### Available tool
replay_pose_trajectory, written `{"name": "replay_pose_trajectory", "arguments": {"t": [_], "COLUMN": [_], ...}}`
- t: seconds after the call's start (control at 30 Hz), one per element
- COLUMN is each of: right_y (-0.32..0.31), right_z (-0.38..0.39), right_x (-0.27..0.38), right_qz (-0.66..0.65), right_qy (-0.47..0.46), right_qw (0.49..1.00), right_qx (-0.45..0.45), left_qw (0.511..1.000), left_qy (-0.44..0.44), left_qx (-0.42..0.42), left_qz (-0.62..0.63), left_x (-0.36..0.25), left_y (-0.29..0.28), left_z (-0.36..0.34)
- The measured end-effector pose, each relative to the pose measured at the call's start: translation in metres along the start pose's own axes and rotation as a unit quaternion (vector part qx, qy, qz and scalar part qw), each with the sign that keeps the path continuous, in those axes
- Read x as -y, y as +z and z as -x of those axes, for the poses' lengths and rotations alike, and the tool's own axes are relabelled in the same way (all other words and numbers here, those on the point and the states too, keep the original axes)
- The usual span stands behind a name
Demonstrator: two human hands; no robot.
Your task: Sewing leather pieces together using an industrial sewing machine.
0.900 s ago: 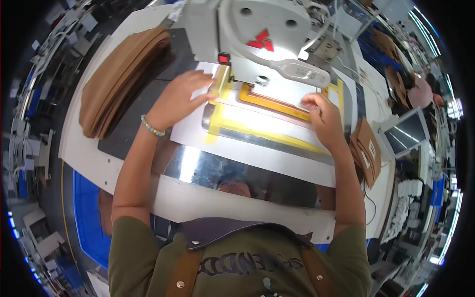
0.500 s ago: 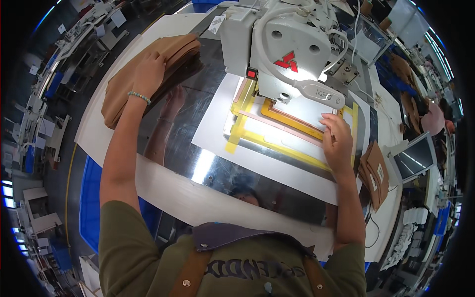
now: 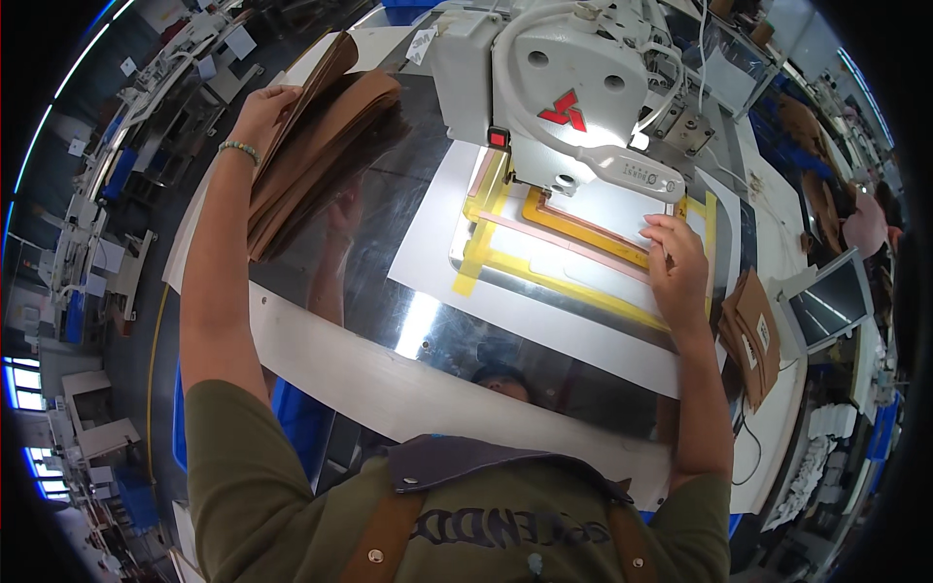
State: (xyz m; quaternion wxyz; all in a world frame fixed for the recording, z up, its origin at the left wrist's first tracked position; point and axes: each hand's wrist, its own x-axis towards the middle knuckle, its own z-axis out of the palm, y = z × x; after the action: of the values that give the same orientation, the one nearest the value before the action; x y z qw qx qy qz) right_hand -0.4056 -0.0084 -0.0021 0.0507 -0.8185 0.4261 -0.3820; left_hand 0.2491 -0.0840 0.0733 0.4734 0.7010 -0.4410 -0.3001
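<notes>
My left hand (image 3: pixel 260 110) reaches to the far left and lifts the top brown piece off a stack of brown leather pieces (image 3: pixel 316 155), fingers closed on its edge. My right hand (image 3: pixel 677 260) lies flat, fingers spread, on the yellow-taped template frame (image 3: pixel 544 267) under the head of the white industrial sewing machine (image 3: pixel 559 83). The frame sits on a white sheet (image 3: pixel 437 253) over the shiny metal table (image 3: pixel 340 282).
A small pile of sewn brown pieces (image 3: pixel 750 330) lies at the right table edge, next to a tilted control screen (image 3: pixel 831 303). Other workstations and shelving ring the view at left and far right. A blue bin (image 3: pixel 301 423) stands below the table's front edge.
My left hand went from the template frame out to the brown stack and now raises its top piece. My right hand stayed on the frame.
</notes>
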Motion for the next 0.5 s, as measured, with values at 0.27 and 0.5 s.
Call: {"name": "replay_pose_trajectory", "arguments": {"t": [0.27,0.5], "right_y": [0.002,0.006], "right_z": [0.000,-0.005], "right_x": [0.001,0.008], "right_qz": [-0.017,-0.039], "right_qy": [-0.003,-0.005], "right_qw": [1.000,0.999], "right_qx": [0.010,0.008], "left_qw": [0.996,0.949], "left_qy": [0.043,0.166], "left_qx": [0.075,0.000], "left_qz": [-0.005,-0.267], "left_x": [-0.022,0.031], "left_y": [-0.013,0.018], "left_z": [0.006,0.012]}}
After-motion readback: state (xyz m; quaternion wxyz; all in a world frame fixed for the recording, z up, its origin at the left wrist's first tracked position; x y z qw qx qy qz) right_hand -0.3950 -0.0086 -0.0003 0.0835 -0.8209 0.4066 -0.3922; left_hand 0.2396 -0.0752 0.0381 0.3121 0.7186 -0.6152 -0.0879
